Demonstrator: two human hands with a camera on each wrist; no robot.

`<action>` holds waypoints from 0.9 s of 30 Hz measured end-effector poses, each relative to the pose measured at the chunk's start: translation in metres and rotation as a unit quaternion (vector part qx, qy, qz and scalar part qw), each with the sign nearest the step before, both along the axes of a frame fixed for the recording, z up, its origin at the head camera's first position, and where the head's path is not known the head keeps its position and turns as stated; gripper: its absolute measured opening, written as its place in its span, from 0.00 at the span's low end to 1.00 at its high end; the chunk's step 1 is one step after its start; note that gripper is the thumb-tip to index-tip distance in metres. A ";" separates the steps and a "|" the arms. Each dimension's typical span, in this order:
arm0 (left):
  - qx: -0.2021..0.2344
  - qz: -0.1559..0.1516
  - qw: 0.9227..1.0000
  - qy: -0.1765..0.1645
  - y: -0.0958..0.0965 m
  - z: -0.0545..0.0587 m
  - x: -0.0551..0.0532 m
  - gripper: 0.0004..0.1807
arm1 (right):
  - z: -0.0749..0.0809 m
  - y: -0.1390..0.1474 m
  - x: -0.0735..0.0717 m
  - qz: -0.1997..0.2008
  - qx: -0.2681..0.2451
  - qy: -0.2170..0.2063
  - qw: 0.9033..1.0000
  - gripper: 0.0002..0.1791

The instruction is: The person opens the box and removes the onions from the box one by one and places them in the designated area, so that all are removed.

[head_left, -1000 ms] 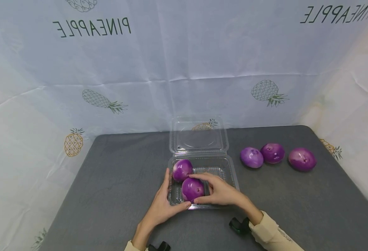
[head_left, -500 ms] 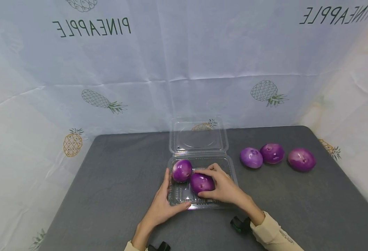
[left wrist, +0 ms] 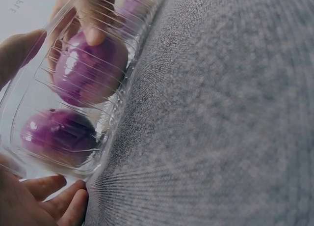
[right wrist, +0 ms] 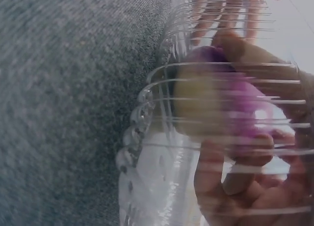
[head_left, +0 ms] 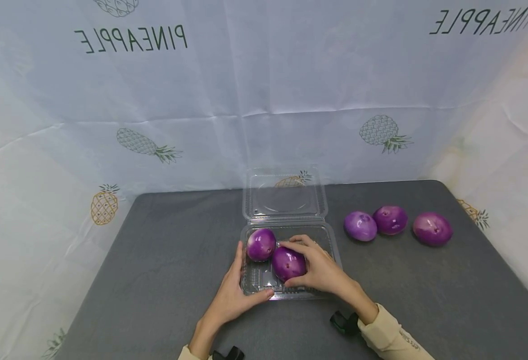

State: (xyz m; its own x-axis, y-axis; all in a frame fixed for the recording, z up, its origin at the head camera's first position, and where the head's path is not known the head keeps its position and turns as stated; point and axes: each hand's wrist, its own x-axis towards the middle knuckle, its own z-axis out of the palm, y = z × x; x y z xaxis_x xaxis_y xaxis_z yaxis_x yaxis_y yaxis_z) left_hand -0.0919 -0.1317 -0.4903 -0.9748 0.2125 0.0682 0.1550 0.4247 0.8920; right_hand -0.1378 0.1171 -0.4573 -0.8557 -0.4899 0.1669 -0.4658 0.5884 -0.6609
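Observation:
A clear plastic clamshell box [head_left: 331, 240] lies at the middle of the table with its lid raised at the back. Inside, a round glossy purple fruit [head_left: 261, 245] rests in the back left corner. Beside it, my right hand [head_left: 320, 265] grips a second purple fruit [head_left: 288, 263], fingers over its far side and thumb at the near side. Through the ribbed wall, the right wrist view shows a pale patch on this fruit [right wrist: 240, 100]. My left hand [head_left: 233, 295] steadies the box's front left corner, fingers extended along the left wall and thumb on the front edge.
Right of the box, three more purple fruits lie on the grey table [head_left: 178, 260]: one nearest the box [head_left: 360, 226], one touching it [head_left: 390, 220], and one farther right [head_left: 432, 229]. The upright lid [head_left: 286, 200] stands against a pineapple-print curtain [head_left: 264, 90] behind the table.
My right hand has shifted the gripped fruit from the box's front left rightward and slightly back, apart from the front edge. My left hand stays at the corner.

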 end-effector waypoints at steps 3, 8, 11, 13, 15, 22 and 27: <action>-0.001 -0.001 1.000 0.001 0.000 0.001 0.000 0.73 | 0.000 0.000 -0.001 0.009 0.009 0.010 1.000 0.49; 0.000 -0.003 1.000 0.006 0.000 0.001 0.001 0.74 | 0.001 0.000 0.000 0.006 0.009 0.014 1.000 0.48; 0.002 -0.002 1.000 0.006 0.000 0.001 0.001 0.74 | 0.004 0.001 0.001 -0.015 -0.005 0.017 1.000 0.47; 0.001 -0.002 1.000 0.004 0.000 0.001 0.001 0.74 | 0.006 0.001 0.001 -0.028 -0.020 0.025 0.999 0.46; 0.003 -0.001 1.000 0.002 0.000 0.001 0.001 0.74 | 0.007 0.002 0.001 -0.037 -0.032 0.037 0.998 0.45; 0.003 -0.003 1.000 0.008 -0.001 0.000 0.001 0.74 | 0.011 0.004 0.001 -0.036 -0.061 0.068 0.995 0.43; 0.003 -0.004 1.000 0.007 -0.001 0.001 0.001 0.74 | 0.014 0.005 0.002 -0.040 -0.064 0.077 0.994 0.44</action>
